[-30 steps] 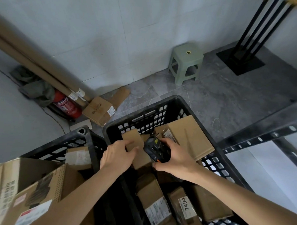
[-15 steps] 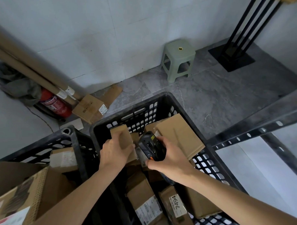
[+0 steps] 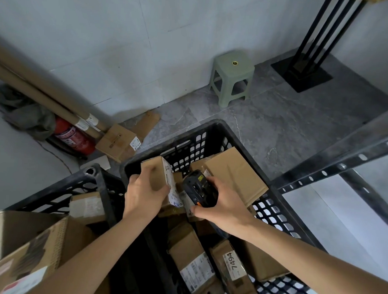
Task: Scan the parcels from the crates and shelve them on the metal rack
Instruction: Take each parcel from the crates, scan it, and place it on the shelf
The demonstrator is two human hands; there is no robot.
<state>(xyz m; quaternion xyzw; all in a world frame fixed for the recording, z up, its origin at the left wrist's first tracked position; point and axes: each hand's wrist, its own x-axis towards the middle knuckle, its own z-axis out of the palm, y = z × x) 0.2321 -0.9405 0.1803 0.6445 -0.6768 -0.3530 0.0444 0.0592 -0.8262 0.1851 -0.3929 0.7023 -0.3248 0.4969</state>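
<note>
A grey stone-tiled floor point(image 3: 266, 118) is seen, on which a green stool point(image 3: 233, 77), two black crates point(image 3: 213, 134) and a cardboard box point(image 3: 118, 142) are set.

Labelled brown parcel point(image 3: 158, 175), seemingly tilted

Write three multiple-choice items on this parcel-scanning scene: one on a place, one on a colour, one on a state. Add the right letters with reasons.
1. Where is the stool?
A. against the wall
B. inside a crate
C. on the rack

2. What colour is the fire extinguisher?
A. blue
B. red
C. yellow

3. What does the right hand do?
A. hangs idle
B. presses the floor
C. holds the scanner

Key: 1 A, it stands on the floor by the wall; 2 B, its body is red; 3 C, its fingers curl round the scanner, while the left hand holds a small parcel over the crate.
</note>
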